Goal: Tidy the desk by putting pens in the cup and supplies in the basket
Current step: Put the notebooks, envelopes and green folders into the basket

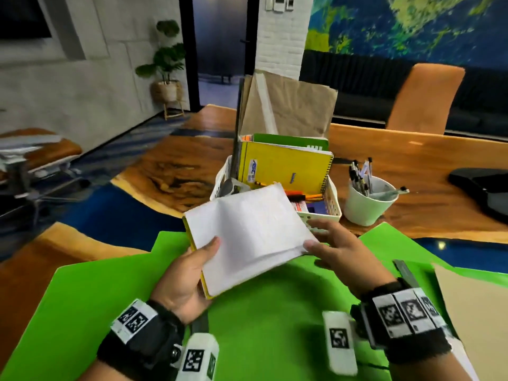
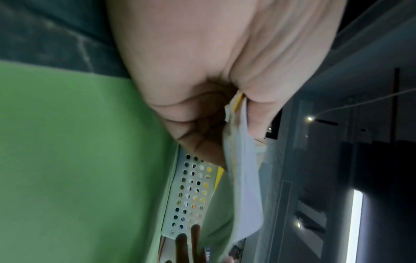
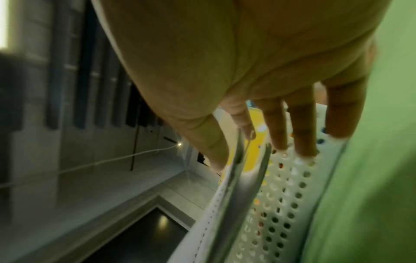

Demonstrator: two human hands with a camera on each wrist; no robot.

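My left hand grips a small notebook with white pages and a yellow cover, thumb on top, fingers hidden beneath. It is held tilted just in front of the white perforated basket. My right hand pinches the notebook's right corner between thumb and forefinger, and its other fingers lie straight on the basket's rim. The page edges run between thumb and forefinger in the right wrist view. In the left wrist view the notebook sits deep in my palm beside the basket wall. Right of the basket, a white cup holds several pens.
The basket holds a yellow spiral notebook, a green folder, a brown paper bag and markers. Green paper sheets cover the near desk. A tan card lies at the right, a black object farther back.
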